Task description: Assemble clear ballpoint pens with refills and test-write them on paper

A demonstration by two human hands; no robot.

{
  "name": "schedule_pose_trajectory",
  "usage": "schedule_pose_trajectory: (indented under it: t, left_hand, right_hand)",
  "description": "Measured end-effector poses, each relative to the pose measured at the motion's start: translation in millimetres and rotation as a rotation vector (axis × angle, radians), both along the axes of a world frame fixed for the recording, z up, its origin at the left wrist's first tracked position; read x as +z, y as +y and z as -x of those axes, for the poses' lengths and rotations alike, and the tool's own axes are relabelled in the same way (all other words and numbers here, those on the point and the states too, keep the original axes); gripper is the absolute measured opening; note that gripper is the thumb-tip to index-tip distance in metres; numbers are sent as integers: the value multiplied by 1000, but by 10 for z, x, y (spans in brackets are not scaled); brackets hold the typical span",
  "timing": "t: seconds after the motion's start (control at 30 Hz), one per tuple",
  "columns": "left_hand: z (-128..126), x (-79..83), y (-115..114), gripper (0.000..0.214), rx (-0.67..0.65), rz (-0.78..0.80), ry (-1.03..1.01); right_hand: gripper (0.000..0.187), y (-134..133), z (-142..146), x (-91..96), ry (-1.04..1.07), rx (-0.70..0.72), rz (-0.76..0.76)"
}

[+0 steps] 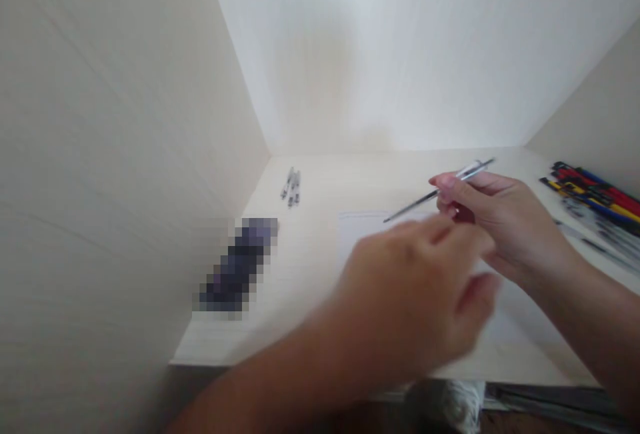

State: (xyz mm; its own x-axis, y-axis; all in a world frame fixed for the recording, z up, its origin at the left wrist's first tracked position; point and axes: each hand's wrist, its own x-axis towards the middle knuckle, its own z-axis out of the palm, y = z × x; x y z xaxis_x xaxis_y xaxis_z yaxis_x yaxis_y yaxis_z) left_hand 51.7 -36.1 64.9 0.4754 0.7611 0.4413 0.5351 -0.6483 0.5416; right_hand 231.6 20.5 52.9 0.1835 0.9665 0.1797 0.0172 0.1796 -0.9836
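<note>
My right hand (515, 221) pinches a slim pen refill (411, 207) between thumb and fingers. It slants, its dark end pointing down to the left. A short clear or white piece (469, 169) lies along its upper end at my fingers; I cannot make out what it is. My left hand (420, 281) crosses in front, close below my right hand, its fingers bent and smeared by motion. Whether it holds anything is hidden. Beneath both hands lies a white sheet of paper (363, 224) on the pale board (320, 187).
Several small clear-and-black pen parts (291, 189) lie at the back left. A blurred-out dark object (235, 267) is near the left wall (125, 154). At the right are several red, yellow, blue and black pens or barrels (597, 187), with clear barrels (607, 234) beside them.
</note>
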Motion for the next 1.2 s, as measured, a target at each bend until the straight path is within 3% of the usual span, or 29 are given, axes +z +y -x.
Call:
schedule_pose_trajectory:
  t: [0.13,0.3,0.43,0.57,0.9,1.03,1.2]
  left_hand:
    - [-73,-125,487,34,152,-146,19]
    - [-96,-521,885,32,322,-194,107]
    - [-108,-723,909,32,314,-146,155]
    - [-130,-817,898,35,272,11,191]
    - [-96,-897,954,48,175,141,21]
    - [-82,-920,999,51,155,176,-6]
    - [-86,-916,1001,50,129,162,-10]
  right_hand:
    - [37,304,84,26,4,58,-86]
    - [46,573,137,-287,15,-61,-146]
    - [51,614,50,-486,111,-15,-60]
    - [51,611,13,-526,67,8,-59]
    - [65,556,-23,-584,-283,69,-59]
    - [61,580,-52,-618,-299,-4,-69]
    - [61,619,-65,-679,-256,4,-40]
